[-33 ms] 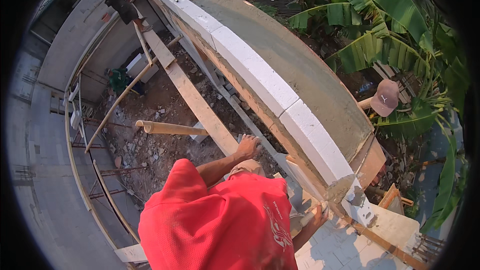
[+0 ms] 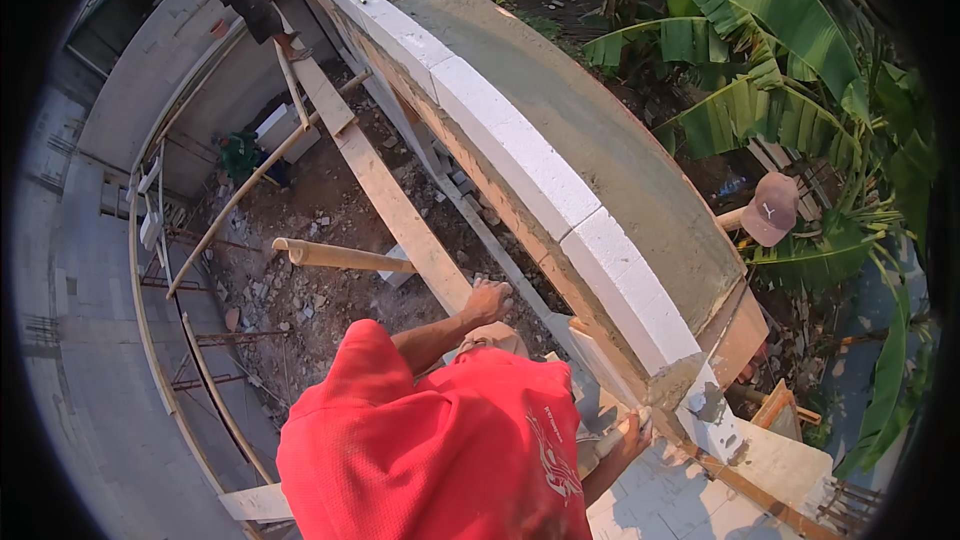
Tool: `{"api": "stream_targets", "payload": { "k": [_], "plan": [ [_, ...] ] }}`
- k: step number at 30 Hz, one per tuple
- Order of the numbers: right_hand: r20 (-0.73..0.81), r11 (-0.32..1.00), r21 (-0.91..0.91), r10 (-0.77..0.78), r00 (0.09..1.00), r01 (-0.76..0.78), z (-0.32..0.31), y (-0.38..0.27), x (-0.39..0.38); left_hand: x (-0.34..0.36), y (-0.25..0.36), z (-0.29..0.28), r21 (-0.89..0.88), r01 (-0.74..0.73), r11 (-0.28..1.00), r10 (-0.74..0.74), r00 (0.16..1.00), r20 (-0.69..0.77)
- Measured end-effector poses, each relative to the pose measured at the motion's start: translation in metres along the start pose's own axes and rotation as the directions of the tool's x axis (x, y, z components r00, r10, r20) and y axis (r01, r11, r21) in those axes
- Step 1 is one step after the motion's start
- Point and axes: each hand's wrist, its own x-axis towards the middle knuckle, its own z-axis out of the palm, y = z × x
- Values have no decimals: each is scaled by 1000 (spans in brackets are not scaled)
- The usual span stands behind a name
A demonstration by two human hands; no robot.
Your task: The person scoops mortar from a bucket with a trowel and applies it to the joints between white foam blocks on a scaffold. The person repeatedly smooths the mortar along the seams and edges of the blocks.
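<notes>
Mortar (image 2: 676,378) just beyond fingers of right hand (image 2: 630,435) | left hand (image 2: 487,302) curled | both grasps unclear

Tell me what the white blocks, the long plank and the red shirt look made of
White blocks: probably lightweight concrete, matte, from their chalky, square-cut faces. Long plank: apparently unpainted wood, from its pale brown colour and flat shape. Red shirt: matte fabric, from its soft folds; I can't tell the fibre.
</notes>
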Motion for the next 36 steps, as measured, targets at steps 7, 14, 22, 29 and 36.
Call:
{"api": "stream_targets", "payload": {
  "k": [7,14,22,29,36],
  "plan": [
    [144,999,-12,-43,989,45,39,-18,14,-30,-138,63,30,509,860,-487,803,343],
    [168,1000,11,-12,986,11,49,-38,3,-3,-135,67,-118,413,903,-356,873,333],
    [-163,934,-323,-216,963,155,-33,-32,18,51,-114,52,-508,421,751,-252,895,368],
    [-388,632,-764,-611,689,130,-94,-84,24,42,-142,39,-467,488,737,-246,838,486],
    [-465,671,-710,-675,573,214,-121,-72,49,36,-136,33,-519,471,713,-212,851,481]
  ]
}}
